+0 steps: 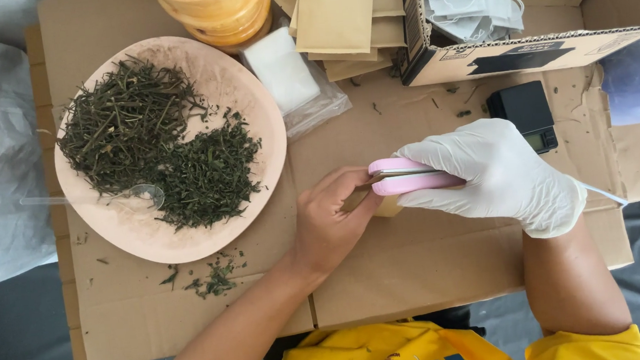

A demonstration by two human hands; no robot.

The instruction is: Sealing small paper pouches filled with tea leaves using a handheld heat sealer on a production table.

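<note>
My right hand (pixel 497 172), in a white glove, grips a small pink handheld sealer (pixel 405 179) and presses it shut over the edge of a small brown paper pouch (pixel 356 198). My bare left hand (pixel 327 218) holds that pouch from the left, with its fingers curled around it. Both hands meet over the flattened cardboard (pixel 420 264) that covers the work surface. Most of the pouch is hidden by my hands.
A shallow tan bowl (pixel 251 93) of dried green herb (pixel 155 144) with a clear plastic spoon (pixel 105 196) lies at left. Behind are stacked tan bowls (pixel 216 7), brown pouches (pixel 336 9), a clear bag (pixel 291 74), an open cardboard box (pixel 548 48) and a small black scale (pixel 522 112).
</note>
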